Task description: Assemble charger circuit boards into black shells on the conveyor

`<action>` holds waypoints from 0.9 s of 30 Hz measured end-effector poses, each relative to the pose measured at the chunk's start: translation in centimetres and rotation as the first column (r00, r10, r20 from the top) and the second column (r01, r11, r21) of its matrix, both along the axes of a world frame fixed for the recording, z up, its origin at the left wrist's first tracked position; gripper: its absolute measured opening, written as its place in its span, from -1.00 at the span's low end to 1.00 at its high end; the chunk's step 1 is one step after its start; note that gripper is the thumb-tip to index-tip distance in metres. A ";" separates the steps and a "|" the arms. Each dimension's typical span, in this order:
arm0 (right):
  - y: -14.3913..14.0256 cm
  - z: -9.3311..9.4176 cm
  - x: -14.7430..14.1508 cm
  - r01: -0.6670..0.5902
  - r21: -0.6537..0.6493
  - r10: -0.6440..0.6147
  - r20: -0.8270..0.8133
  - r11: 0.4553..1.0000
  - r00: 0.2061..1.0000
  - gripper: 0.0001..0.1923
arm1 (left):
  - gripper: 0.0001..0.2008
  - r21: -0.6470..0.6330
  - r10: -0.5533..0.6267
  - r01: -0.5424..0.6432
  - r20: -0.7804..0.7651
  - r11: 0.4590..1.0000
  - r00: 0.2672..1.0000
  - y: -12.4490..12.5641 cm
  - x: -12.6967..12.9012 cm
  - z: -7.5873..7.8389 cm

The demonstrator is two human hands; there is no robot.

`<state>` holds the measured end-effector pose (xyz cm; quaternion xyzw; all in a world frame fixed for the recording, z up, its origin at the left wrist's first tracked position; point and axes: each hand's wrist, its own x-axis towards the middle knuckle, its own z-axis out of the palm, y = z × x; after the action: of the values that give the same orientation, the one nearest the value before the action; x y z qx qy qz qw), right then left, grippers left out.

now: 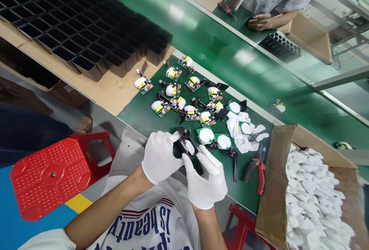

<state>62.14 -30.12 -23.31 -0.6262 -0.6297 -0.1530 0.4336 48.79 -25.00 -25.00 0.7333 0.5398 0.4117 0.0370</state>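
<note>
Both white-gloved hands meet at a small black plastic case (pixel 193 153), its open mouth facing up, with a white pad (pixel 189 147) showing inside. My left hand (pixel 162 157) is closed around the case from the left, thumb along its rim. On the other side my right hand (pixel 206 179) grips it between thumb and bent fingers. A black flap with a wire (pixel 183 131) sticks out at the case's far end. Just beyond lie circuit boards with round white pads (pixel 206 135), and past them several populated circuit boards (pixel 192 83) with yellow transformers and black plug parts.
Rows of black cases (pixel 86 63) stand on cardboard at left. Right of my hands lie spare white gloves (pixel 242 136), tweezers (pixel 235 170) and red-handled pliers (pixel 261 177). A carton (pixel 273 173) holds white pads. Red stools (pixel 57 177) flank me. A co-worker's hands (pixel 259 22) are across the line.
</note>
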 end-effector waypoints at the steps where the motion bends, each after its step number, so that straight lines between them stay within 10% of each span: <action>1: 0.0 0.1 0.2 -0.032 -0.002 0.032 0.037 0.999 0.999 -0.66 | -0.64 -0.004 0.006 -0.006 0.000 1.000 1.000 0.0 0.1 0.0; 12: 0.6 1.0 1.2 -0.061 -0.041 0.063 0.062 0.997 0.996 -0.62 | -0.70 -0.013 0.014 -0.014 0.004 1.000 1.000 0.0 0.2 -0.4; 17: 1.1 2.0 2.8 -0.219 -0.215 0.268 0.234 0.952 0.935 -0.72 | -0.68 -0.034 -0.003 0.003 -0.012 0.999 1.000 0.0 0.1 -0.6; 27: 1.4 1.0 2.2 -0.304 -0.278 0.337 0.078 0.911 0.938 -0.44 | -0.69 -0.056 -0.033 0.033 0.007 0.998 0.999 0.0 0.0 -0.3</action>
<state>64.34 -28.77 -22.33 -0.5553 -0.7643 -0.0337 0.3262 48.74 -24.97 -25.29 0.7395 0.5389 0.3981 0.0660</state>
